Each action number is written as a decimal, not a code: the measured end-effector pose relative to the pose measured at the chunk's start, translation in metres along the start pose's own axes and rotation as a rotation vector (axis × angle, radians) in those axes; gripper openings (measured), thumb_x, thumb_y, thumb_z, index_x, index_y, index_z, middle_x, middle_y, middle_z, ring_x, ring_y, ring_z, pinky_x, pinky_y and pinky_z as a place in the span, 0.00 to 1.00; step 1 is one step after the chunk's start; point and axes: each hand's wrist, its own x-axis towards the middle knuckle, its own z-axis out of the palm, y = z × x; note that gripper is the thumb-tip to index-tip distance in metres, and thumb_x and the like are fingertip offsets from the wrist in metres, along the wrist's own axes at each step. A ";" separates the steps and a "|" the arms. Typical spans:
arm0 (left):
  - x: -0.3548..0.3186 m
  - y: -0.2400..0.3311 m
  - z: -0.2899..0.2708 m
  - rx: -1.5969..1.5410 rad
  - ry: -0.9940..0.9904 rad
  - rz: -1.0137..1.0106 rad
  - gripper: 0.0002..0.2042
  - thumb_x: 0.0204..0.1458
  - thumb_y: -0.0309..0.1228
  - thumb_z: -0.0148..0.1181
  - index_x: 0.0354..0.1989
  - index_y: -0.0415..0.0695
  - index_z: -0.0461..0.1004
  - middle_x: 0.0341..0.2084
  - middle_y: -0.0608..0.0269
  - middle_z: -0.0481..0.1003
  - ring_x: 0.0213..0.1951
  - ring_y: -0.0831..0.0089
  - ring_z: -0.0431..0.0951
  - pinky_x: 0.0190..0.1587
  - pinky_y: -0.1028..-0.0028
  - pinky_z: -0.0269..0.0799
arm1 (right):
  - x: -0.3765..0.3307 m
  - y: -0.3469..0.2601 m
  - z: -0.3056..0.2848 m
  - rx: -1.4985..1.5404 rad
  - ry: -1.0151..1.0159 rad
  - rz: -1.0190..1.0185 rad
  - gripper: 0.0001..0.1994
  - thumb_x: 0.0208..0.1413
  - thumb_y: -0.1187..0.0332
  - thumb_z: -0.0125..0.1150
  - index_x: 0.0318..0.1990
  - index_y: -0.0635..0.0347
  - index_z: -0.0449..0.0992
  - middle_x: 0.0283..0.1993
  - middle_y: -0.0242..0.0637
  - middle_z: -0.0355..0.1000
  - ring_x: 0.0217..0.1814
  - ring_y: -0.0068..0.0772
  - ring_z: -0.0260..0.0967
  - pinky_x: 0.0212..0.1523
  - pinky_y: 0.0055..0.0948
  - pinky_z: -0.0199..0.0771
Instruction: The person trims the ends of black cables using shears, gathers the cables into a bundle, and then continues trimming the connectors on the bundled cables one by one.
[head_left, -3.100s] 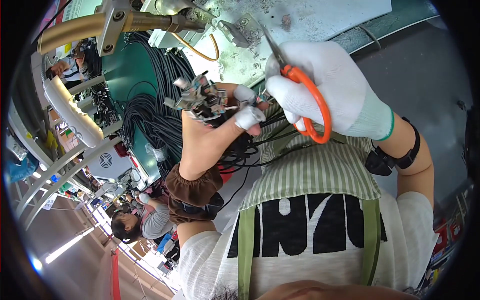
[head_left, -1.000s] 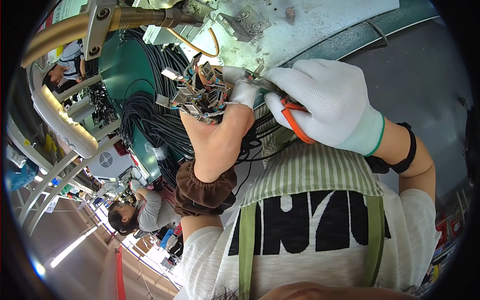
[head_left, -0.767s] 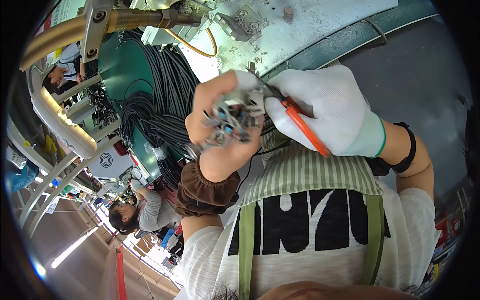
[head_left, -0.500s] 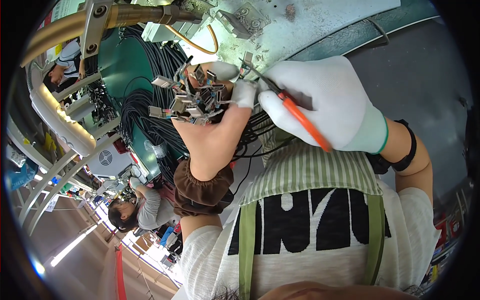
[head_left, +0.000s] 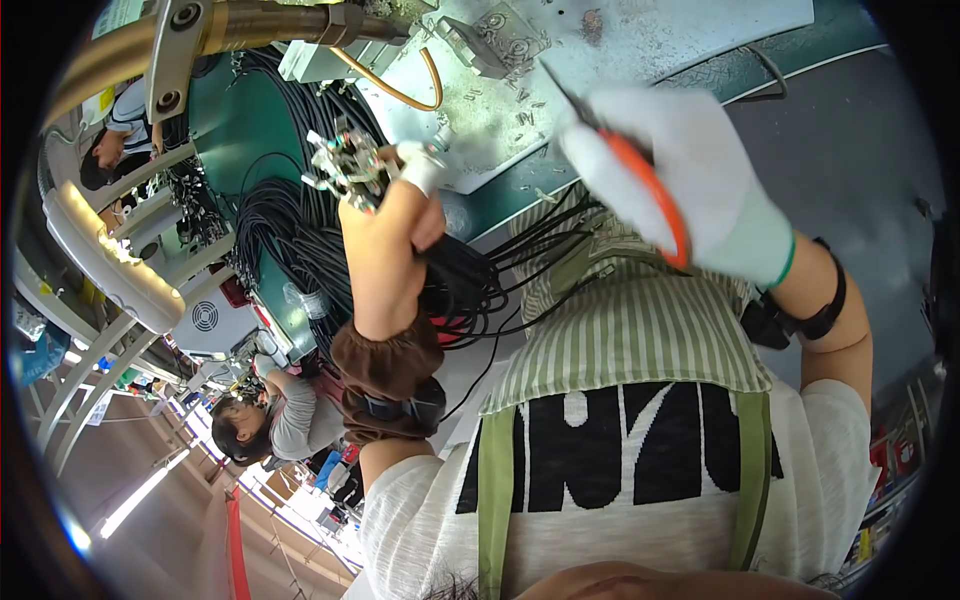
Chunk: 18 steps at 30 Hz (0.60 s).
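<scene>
My left hand point(head_left: 395, 205) is closed around a bunch of cable ends, with white coverings on its fingertips. Small metal cable connectors point(head_left: 345, 170) with thin coloured wires fan out beside it, smeared by motion. The black cables point(head_left: 465, 285) trail below that hand toward my lap. In a white glove, my right hand point(head_left: 680, 170) grips orange-handled scissors point(head_left: 640, 165). Their dark pointed blades point(head_left: 565, 90) point up and left over the pale worktop, apart from the connectors.
The pale work surface point(head_left: 650, 40) carries a metal fixture block point(head_left: 485, 45) and scattered small scraps. Thick bundles of black cable point(head_left: 270, 220) lie on the green table at left. A brass-coloured pipe point(head_left: 265, 28) and a lit lamp point(head_left: 110, 250) reach in there. Co-workers point(head_left: 300, 420) sit beyond.
My hands have drawn apart: the left went left with the connectors, the right shifted right with the scissors. The blades no longer meet the connector held at my left fingertips.
</scene>
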 end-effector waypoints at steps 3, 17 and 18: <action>0.028 -0.004 -0.005 -0.306 -0.156 -0.072 0.05 0.55 0.26 0.53 0.29 0.39 0.68 0.18 0.72 0.65 0.16 0.85 0.58 0.19 0.82 0.52 | 0.028 -0.007 -0.012 0.137 -0.021 0.188 0.10 0.55 0.65 0.59 0.32 0.65 0.72 0.17 0.36 0.65 0.15 0.28 0.63 0.19 0.27 0.62; 0.040 0.032 0.029 0.032 -0.348 0.122 0.11 0.55 0.31 0.56 0.24 0.43 0.63 0.13 0.72 0.59 0.14 0.84 0.55 0.16 0.81 0.49 | 0.077 0.008 -0.037 -0.540 0.106 -0.942 0.06 0.46 0.69 0.59 0.24 0.60 0.70 0.19 0.35 0.64 0.20 0.34 0.66 0.25 0.28 0.66; 0.041 0.030 0.032 0.087 -0.329 0.147 0.12 0.56 0.34 0.57 0.26 0.44 0.63 0.15 0.73 0.59 0.14 0.84 0.53 0.16 0.82 0.48 | 0.075 -0.001 -0.039 -0.216 -0.052 -0.530 0.06 0.47 0.68 0.58 0.24 0.60 0.70 0.19 0.35 0.64 0.20 0.34 0.66 0.25 0.29 0.65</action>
